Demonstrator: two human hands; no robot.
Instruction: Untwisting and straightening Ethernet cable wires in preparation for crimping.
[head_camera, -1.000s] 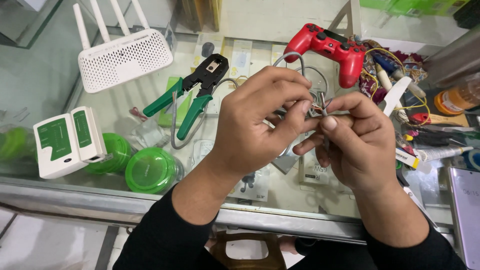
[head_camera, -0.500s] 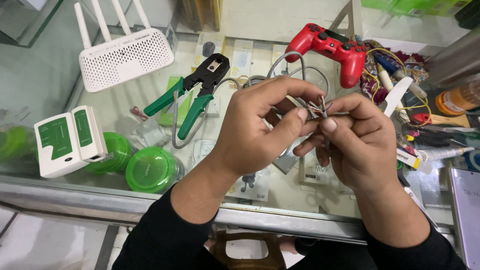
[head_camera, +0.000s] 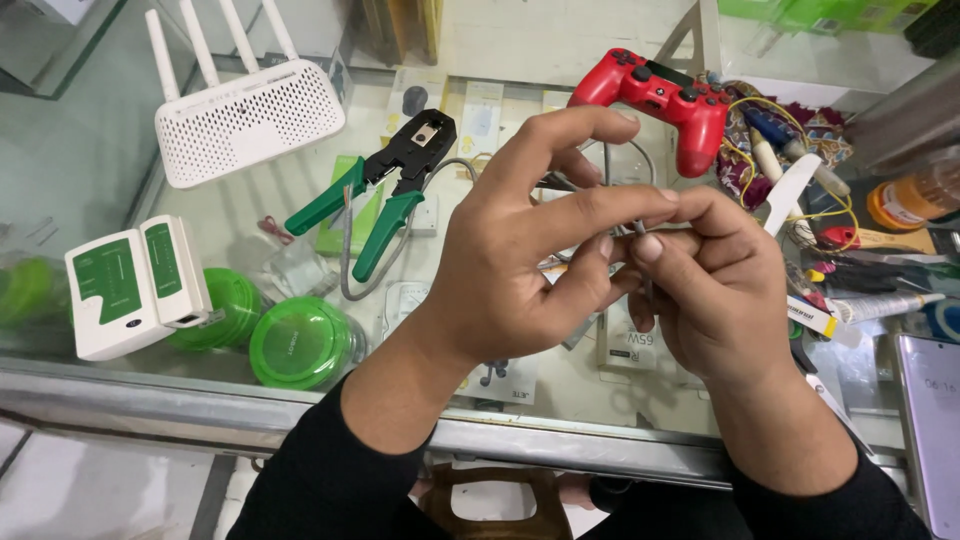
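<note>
Now both hands sit closer to the camera than a second ago, filling the middle of the frame. The left hand has turned so its back faces the lens, thumb and forefinger pinched toward the right hand; between them runs a grey cable, its end nipped by the right thumb and fingers. Earlier the splayed wires at the cable's tip showed plainly; they are hidden behind the fingers at this moment, so how they lie cannot be told. Both hands are closed on the cable, which loops up behind them.

Nearer the lower left lie two green lids and a white-and-green tester, unmoved. Farther up, left of centre, the green-handled crimper rests untouched on the glass counter, a second grey cable curling under it. At the upper left stands the white router; at the upper right, the red gamepad beside a tangle of coloured wires.
</note>
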